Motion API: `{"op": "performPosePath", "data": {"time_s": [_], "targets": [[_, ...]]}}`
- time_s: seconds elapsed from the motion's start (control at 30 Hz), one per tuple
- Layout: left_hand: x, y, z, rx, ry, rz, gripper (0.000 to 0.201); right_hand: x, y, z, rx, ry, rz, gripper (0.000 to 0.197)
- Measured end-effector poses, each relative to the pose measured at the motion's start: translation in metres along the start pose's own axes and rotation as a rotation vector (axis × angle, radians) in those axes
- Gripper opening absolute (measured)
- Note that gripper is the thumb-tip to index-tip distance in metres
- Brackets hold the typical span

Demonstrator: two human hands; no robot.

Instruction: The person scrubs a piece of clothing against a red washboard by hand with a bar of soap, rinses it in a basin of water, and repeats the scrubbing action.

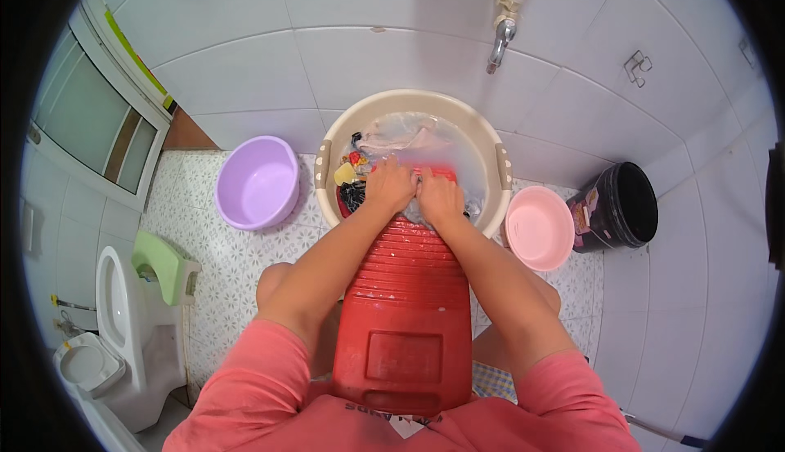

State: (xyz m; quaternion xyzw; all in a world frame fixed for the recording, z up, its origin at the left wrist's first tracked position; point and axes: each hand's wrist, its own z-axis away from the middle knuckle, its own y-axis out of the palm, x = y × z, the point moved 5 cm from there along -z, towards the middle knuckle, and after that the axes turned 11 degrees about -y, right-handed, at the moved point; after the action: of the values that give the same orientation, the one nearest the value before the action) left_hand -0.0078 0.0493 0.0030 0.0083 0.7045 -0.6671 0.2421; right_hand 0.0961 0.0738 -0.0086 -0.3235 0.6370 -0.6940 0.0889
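A red ribbed washboard (pixel 402 333) leans from my lap into a beige tub (pixel 327 166) of cloudy water. Both hands are together over its far end, fingers curled and pressing down. My left hand (pixel 392 184) closes on wet, greyish cloth (pixel 414 213), partly hidden beneath it. Beside it, my right hand (pixel 440 197) bears on the same cloth, its fingers bent. Just past the knuckles is a blurred red patch, board or fabric, I cannot tell which. Soaking garments, among them a pale pink cloth (pixel 401 137) and a black-and-white piece (pixel 352 196), lie in the water.
A purple basin (pixel 257 182) stands left of the tub; a pink basin (pixel 540 229) and a black bucket (pixel 630 207) stand right. A tap (pixel 501 43) juts from the tiled wall. Far left are a green stool (pixel 166 266) and a toilet (pixel 123 305).
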Motion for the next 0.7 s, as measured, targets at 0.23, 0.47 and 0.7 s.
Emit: {"op": "performPosePath", "data": {"time_s": [0.23,0.47,0.7], "targets": [[0.002,-0.062,0.079,-0.068,0.35,0.105,0.021,0.039,-0.063,0.074,-0.011,-0.381,-0.028,0.021],[-0.007,-0.023,0.016,0.004,0.11,-0.023,0.02,0.005,-0.019,-0.002,-0.061,-0.25,0.058,0.023],[0.049,-0.028,-0.016,-0.123,0.153,0.469,0.018,-0.008,-0.033,0.001,-0.085,-0.254,-0.067,0.026]]}}
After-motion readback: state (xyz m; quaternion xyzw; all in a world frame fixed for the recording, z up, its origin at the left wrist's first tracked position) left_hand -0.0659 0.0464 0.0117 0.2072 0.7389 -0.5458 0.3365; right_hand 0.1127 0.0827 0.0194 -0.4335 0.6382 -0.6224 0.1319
